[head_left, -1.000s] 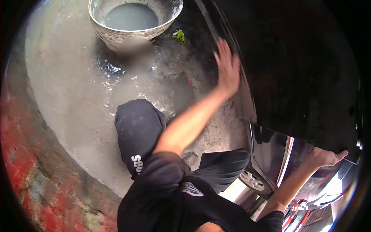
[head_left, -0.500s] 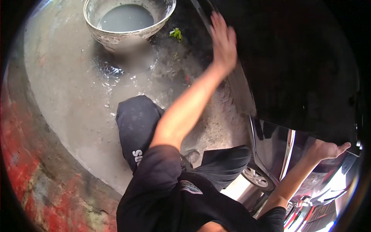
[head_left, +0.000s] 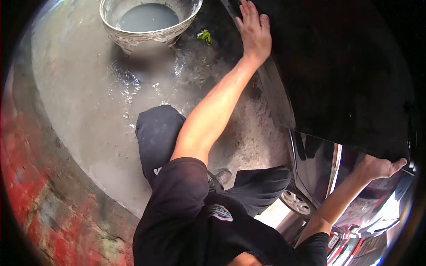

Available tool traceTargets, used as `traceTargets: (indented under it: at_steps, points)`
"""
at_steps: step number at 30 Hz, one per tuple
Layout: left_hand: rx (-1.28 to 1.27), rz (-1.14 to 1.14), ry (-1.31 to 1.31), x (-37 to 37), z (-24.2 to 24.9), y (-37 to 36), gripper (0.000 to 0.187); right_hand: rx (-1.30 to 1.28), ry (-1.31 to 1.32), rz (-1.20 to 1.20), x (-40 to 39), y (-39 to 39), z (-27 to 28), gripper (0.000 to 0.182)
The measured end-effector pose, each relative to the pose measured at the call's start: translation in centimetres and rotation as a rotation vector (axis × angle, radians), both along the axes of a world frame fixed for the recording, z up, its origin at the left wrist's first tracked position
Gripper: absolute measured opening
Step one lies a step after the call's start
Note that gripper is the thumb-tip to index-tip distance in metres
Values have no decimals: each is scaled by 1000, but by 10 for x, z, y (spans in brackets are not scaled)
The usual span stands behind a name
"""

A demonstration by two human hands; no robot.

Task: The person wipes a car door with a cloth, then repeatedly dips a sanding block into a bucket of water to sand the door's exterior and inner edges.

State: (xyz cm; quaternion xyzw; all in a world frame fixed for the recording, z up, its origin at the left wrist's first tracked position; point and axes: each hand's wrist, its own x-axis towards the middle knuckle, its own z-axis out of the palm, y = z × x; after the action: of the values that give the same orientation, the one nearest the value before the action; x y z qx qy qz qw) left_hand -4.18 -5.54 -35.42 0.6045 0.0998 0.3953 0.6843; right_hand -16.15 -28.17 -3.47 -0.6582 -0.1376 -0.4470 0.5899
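Note:
My left hand (head_left: 255,37) lies flat along the left edge of a large, glossy black car panel (head_left: 337,75), fingers stretched out toward the top of the view. Whether anything is under its palm is hidden. At the panel's lower right corner, my right hand (head_left: 377,167) grips the edge, thumb pointing right and its other fingers out of sight. To the left of my left hand stands a wide, dirty bucket (head_left: 128,40) holding cloudy grey water (head_left: 148,17).
Wet grey concrete (head_left: 84,115) spreads around the bucket, with a crumpled green scrap (head_left: 204,37) beside it. A car wheel (head_left: 296,201) and shiny bodywork (head_left: 313,159) are below the panel. My bent knee (head_left: 159,133) is near the middle; a red-stained surface (head_left: 49,217) curves along the lower left.
My left hand has slid slightly upward along the panel edge, and its fingers look sharper and more spread. My right hand stays at the panel's corner. The view has shifted a little.

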Motion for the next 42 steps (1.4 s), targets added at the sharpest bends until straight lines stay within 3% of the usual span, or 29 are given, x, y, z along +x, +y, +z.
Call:
traceTargets:
  at_steps: [2, 6, 9, 11, 12, 13, 15, 19, 21, 23, 25, 28, 29, 32, 35, 37, 38, 39, 41, 42]
  points:
    - [-26, -4, 15, -20, 1, -27, 65, -14, -34, -49, -6, 16, -2, 49]
    - [-72, -243, 43, -145, 4, -152, 68, -52, -45, -123, -16, 32, -5, 56]
    - [-21, -226, 95, -110, 5, -102, 67, -10, -3, -56, -17, 36, -6, 56]
    - [-51, -47, 22, -42, 0, -34, 63, -46, -28, -112, -16, 30, -5, 50]
    - [77, 43, 43, -3, -19, -9, 61, -51, -25, -111, -17, 30, -6, 50]
    - [-48, -44, 86, -9, 0, 11, 63, -57, -39, -102, -15, 31, -7, 50]
    - [-3, -9, 70, -27, -4, -29, 64, -54, -53, -87, -14, 37, -8, 50]
    - [28, -288, 80, -149, 4, -138, 71, -45, -14, -94, -17, 34, -7, 54]
    - [59, -253, 96, -130, -9, -137, 71, -54, -14, -92, -11, 33, -5, 57]
    - [23, -141, 76, -76, 3, -67, 67, -62, -6, -79, -9, 30, -7, 58]
    - [389, 112, 139, 10, -28, -9, 65, -81, -22, -127, -7, 29, -10, 58]
    - [312, 98, 120, 5, -25, -26, 65, -78, -39, -122, -3, 23, -9, 58]
    - [62, -66, 80, -43, 4, -47, 65, -69, -27, -93, -2, 21, -8, 58]
    - [95, -252, 71, -132, -1, -151, 69, -13, 9, -137, -12, 45, -10, 52]
    - [56, -184, 6, -95, -4, -105, 68, -25, 4, -24, -7, 22, -5, 50]
    - [44, -25, 24, -23, 1, -23, 67, -21, -12, -41, -6, 24, -6, 49]
    - [292, 154, 65, 27, -22, 11, 66, -20, -25, -59, -7, 25, -7, 49]
    - [-113, 27, -31, 24, 3, 46, 66, -22, -21, -59, -8, 27, -9, 49]
    - [100, 131, -9, 51, -30, 23, 66, 13, -26, -90, -8, 33, -8, 49]
    - [32, 29, 17, 21, -15, 2, 65, 24, -35, -91, -8, 33, -8, 49]
